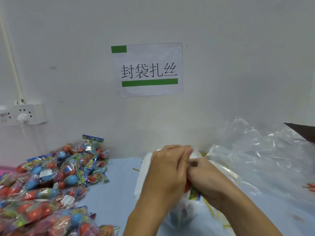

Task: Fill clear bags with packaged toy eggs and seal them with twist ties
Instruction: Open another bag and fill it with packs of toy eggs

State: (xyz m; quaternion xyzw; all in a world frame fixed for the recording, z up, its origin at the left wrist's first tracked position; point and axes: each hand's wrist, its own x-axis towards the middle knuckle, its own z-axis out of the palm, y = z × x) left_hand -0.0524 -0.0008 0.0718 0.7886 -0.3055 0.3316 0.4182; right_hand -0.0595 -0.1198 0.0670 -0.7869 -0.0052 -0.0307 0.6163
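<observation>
Table: pale blue surface, set against a white wall. Left side: a heap of packaged eggs, red and blue, in clear wrappers. Right side, far: a loose pile of clear bags. Centre: a white stack, nature unclear. Near right: yellow ties scattered on the surface; one more lies beside the stack.

A big pile of packed red and blue toy eggs lay left of a filled clear bag.
</observation>
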